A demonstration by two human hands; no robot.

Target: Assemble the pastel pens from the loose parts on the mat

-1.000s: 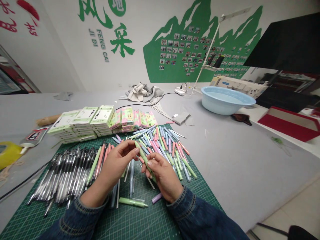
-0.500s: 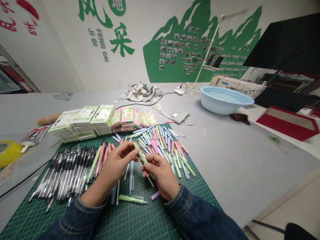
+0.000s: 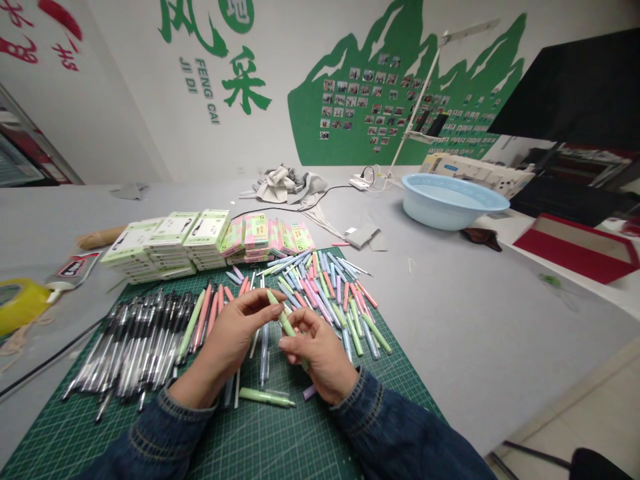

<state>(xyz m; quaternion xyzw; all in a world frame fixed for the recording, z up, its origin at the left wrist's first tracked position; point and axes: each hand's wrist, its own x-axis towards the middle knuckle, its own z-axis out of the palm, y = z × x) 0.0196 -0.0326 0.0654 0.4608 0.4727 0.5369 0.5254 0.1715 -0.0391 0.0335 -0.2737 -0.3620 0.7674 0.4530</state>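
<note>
Between both hands a light green pen (image 3: 286,323) is held at a slant above the green cutting mat (image 3: 320,440). My left hand (image 3: 250,321) pinches its upper end between thumb and fingers. Lower down the barrel, my right hand (image 3: 315,345) is closed round the pen, hiding its lower part. On the mat below lies another green pen (image 3: 267,398), near a purple cap-like piece (image 3: 309,392) partly under my right wrist. A pile of pastel pen parts (image 3: 345,293) spreads beyond my right hand. Left of my left hand, clear pens with black grips (image 3: 133,347) lie in a row.
Stacked white-green boxes (image 3: 167,233) and pink-green boxes (image 3: 256,230) stand behind the pens. Yellow tape (image 3: 23,310) and a glue tube (image 3: 75,269) lie at the left. A blue basin (image 3: 450,207) and a red box (image 3: 575,250) are at the right; cloth (image 3: 280,185) lies at the back.
My hands remain on the same green pen, with only a slight shift of fingers. The whole view has moved a little.
</note>
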